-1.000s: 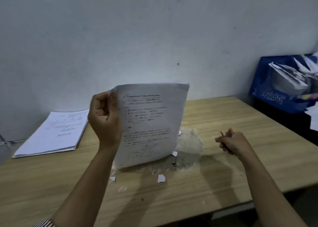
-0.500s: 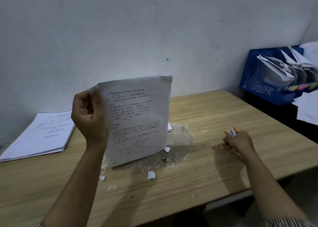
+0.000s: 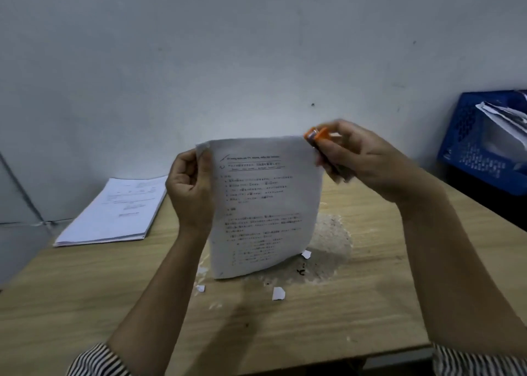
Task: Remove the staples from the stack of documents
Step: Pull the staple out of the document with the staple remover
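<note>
The stapled document (image 3: 266, 204) is standing upright in the air above the middle of the wooden table (image 3: 370, 313), its printed face toward the camera: white sheets, several lines of small dark text too blurred to read, a slanted pen mark near the top left corner. The paper is bowing slightly, its lower edge hanging just above a rough, pale worn patch (image 3: 333, 241) in the tabletop. The left hand (image 3: 191, 193) is gripping the document's upper left edge, thumb on the front, fingers curled behind. The right hand (image 3: 362, 159) is clenching around an orange staple remover (image 3: 315, 135), whose tip is touching the document's top right corner; the staple itself is too small to make out. Small torn white paper scraps (image 3: 278, 293) are lying on the table near its front edge, below the document. A flat stack of printed papers (image 3: 114, 213) is resting at the table's far left corner. A blue perforated plastic basket (image 3: 470, 147) holding crumpled papers is sitting beyond the table's right edge.
</note>
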